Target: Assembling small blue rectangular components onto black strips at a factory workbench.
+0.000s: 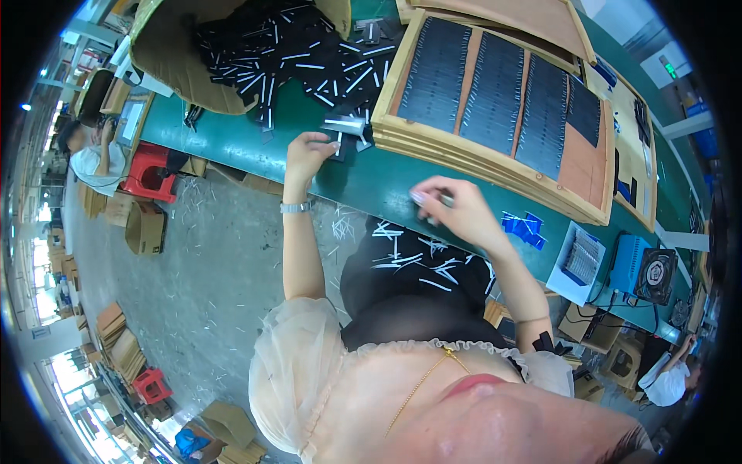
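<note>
My left hand [309, 160] pinches a small flat black piece with a white strip [338, 148] at the bench's near edge. Just beyond its fingers, a shiny metal block [345, 125] stands next to the wooden frames. My right hand [457, 210] is closed over the bench edge, fingertips drawn together; what they hold, if anything, is too small to make out. Ahead of that hand lies a stack of wooden frames [487, 158], the top one lined with rows of black pieces [495, 85]. A big heap of black pieces with white strips [286, 58] spills from a cardboard box [166, 54].
Blue strips [524, 230] lie on the green bench [232, 151] right of my right hand. Farther right are a white box of small parts [578, 263] and a blue machine with a fan [641, 267]. White strips litter my lap and the floor. Co-workers sit far left and right.
</note>
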`<move>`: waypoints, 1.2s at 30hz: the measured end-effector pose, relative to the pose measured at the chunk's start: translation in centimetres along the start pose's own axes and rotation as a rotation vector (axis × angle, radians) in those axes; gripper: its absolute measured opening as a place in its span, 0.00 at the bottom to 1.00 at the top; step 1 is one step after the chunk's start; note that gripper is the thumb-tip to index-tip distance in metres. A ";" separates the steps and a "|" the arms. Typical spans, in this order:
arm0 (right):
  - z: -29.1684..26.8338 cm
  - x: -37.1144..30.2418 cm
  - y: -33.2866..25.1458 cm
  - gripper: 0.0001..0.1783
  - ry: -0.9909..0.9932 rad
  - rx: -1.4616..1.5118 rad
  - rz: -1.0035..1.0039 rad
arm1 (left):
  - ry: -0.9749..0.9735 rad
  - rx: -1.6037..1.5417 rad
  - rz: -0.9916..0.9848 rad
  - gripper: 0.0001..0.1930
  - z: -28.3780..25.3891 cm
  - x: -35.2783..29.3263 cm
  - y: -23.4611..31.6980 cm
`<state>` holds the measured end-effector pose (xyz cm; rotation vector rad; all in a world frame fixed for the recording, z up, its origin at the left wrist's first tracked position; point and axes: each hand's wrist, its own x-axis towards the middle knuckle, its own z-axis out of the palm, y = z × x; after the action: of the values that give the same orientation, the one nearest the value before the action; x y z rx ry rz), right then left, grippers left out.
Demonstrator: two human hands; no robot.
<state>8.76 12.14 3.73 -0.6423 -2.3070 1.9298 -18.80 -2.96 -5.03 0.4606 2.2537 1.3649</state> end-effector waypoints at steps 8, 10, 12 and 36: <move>9.9 8.8 3.2 0.18 0.026 0.556 0.206 | -0.346 -0.347 -0.051 0.15 -0.3 -7.1 0.3; 9.7 8.8 4.2 0.15 0.119 0.540 0.193 | -0.370 -0.383 -0.026 0.15 0.6 -7.7 0.6; 8.2 7.4 3.1 0.14 0.088 0.603 0.187 | -0.395 -0.404 0.000 0.16 1.1 -8.0 1.2; -31.8 -5.1 8.3 0.14 1.231 -0.556 0.273 | -0.287 0.539 0.980 0.15 37.9 -1.1 26.9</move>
<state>25.58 40.82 3.63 -1.6312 -1.8270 0.4664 3.99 36.57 4.00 1.9902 2.1684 0.8985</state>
